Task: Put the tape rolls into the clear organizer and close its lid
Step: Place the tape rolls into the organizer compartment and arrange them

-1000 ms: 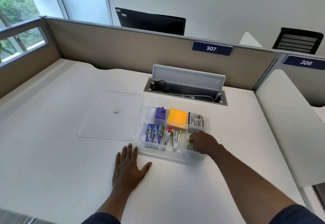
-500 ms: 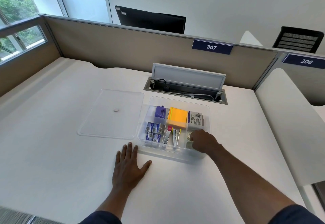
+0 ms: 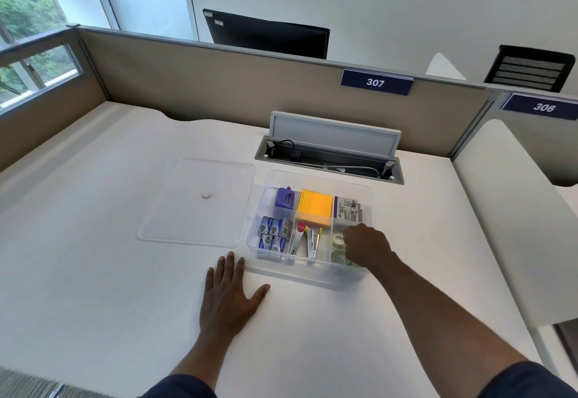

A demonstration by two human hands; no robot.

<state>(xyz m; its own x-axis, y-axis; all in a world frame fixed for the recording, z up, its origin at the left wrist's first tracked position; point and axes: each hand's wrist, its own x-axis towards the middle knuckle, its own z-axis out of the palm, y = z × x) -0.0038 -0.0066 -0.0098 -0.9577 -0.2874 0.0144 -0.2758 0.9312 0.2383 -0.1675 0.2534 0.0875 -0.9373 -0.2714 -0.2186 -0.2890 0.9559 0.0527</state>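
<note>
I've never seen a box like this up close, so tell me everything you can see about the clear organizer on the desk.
The clear organizer is a shallow rectangular box of see-through plastic with rounded corners, standing open and level on the white desk. Inner dividers split it into compartments holding stationery: a purple item, orange sticky notes, small blue boxes, staplers and tape rolls. The right hand reaches into its near right compartment, by the tape. Its flat clear lid lies on the desk beside its left wall. The left hand rests flat just in front.
</note>
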